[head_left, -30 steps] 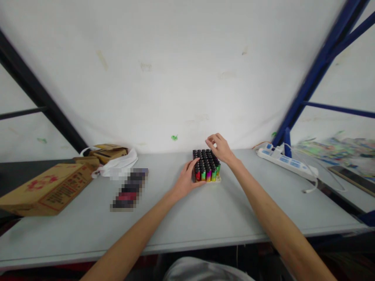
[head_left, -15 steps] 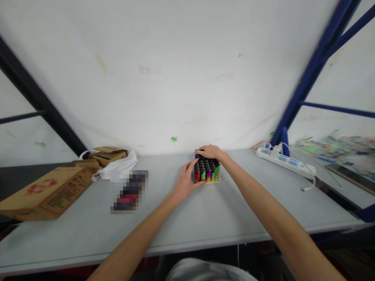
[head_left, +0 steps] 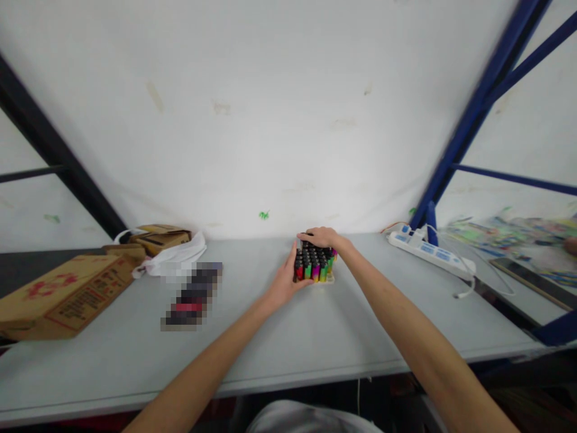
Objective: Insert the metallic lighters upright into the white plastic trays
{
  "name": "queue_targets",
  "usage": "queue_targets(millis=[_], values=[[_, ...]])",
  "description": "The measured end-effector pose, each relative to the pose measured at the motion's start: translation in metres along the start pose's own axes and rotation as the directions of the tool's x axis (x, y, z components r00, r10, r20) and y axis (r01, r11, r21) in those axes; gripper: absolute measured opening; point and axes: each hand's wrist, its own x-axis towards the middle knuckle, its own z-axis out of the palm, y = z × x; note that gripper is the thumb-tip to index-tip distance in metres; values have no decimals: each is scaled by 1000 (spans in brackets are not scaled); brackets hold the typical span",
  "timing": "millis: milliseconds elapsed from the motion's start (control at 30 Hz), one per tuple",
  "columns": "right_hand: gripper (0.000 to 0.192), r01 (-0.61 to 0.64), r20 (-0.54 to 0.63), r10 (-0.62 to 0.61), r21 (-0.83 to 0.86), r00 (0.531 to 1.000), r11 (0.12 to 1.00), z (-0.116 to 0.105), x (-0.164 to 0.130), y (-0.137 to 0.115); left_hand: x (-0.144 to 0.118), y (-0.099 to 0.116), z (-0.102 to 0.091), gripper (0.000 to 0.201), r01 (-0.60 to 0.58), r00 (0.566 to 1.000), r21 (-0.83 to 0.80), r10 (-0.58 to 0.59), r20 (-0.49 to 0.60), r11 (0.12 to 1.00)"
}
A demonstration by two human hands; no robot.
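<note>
Lighters stand upright in a packed block on a pale tray, far out on our grey desk and close to the white wall. We see black tops in rows and coloured bodies, red, green, pink and yellow, along the near side

Our left hand rests against the left side of the block, palm toward it, thumb up by the black tops; whether its fingers are spread or pressed together we cannot tell, since the block hides them. Our right hand lies over the far edge of the block, fingers close together and curled down onto the back row of tops. Whether they pinch a single lighter we cannot tell. Both forearms run bare from the near edge of the desk to the block

Well to the left lies a flat box with red print, partly off the desk's end. Behind it sits a white bag with smaller brown cartons on it, near the wall. Between bag and lighters lies a blurred dark patch, which we cannot make out. To the right, a white power strip with blue switches lies at an angle by a blue frame post, its cord trailing toward the near side. Beyond the post, coloured papers lie blurred on another surface
</note>
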Motion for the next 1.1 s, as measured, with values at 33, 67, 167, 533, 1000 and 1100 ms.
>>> queue_targets(millis=[33, 67, 167, 533, 1000, 1100], values=[[74, 1, 1, -1, -1, 1000, 1000, -1, 0, -1, 0, 2, 0, 119, 12, 1000, -9, -12, 4, 1000], [74, 3, 3, -3, -3, 1000, 1000, -1, 0, -1, 0, 4, 0, 120, 22, 1000, -19, -22, 9, 1000], [73, 1, 9, -1, -9, 1000, 1000, -2, -1, -5, 0, 9, -1, 121, 42, 999, -49, -42, 15, 998], [83, 13, 20, -12, -23, 1000, 1000, 1, 9, -31, 2, -7, 4, 122, -60, 998, 60, 60, -1, 996], [32, 398, -722, 29, 414, 692, 819, 4, -25, 23, -1, 3, 2, 103, -86, 995, 62, 88, -40, 994], [33, 396, -737, 160, 517, 656, 759, 20, -43, 48, 0, 4, 2, 103, -105, 993, 37, 106, -49, 994]])
